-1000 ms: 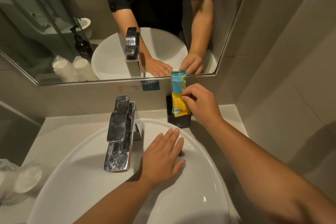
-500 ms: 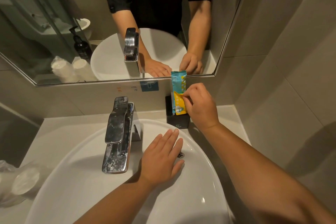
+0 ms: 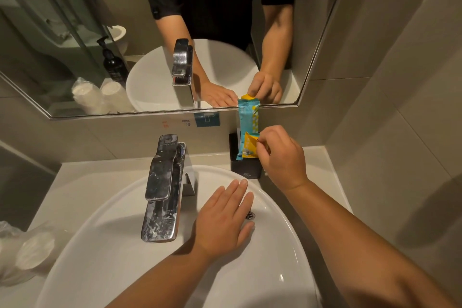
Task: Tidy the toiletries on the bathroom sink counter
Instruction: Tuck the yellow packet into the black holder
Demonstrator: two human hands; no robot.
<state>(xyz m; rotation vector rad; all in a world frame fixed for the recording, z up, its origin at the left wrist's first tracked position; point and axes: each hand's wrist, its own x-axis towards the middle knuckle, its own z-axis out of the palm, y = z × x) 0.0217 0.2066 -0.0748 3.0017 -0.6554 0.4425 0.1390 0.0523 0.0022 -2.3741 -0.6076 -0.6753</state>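
Head view, and the action is all up at the back corner of the counter: the right hand [image 3: 280, 157] is pinched on the yellow sachet [image 3: 249, 145], thumb and forefinger closed on its right edge, the other fingers curled loosely behind. That sachet stands upright in the black holder [image 3: 246, 169], which sits directly under the hand's fingertips and against the wall below the mirror [image 3: 322, 40]. Just to the far side of the yellow one, away from the hand, the taller teal sachet [image 3: 247, 117] stands in the same holder, its top reaching up across the mirror's lower frame. Both packets run vertically, long axis up and down, so the way in is straight down from the fingertips into the slot. The left hand [image 3: 223, 220] takes no part; it lies flat and open on the white basin [image 3: 105, 245], fingers together, holding nothing, well short of the holder and just right of the chrome faucet [image 3: 163, 187]. The right hand is plainly the nearer one, already on the packet. My read is that the sachet is being seated or squared up beside its neighbour, a small downward press with the pinch kept light so it does not tip sideways. Far off to the left hand's outer side, wrapped paper cups [image 3: 27, 252] sit at the counter's edge.
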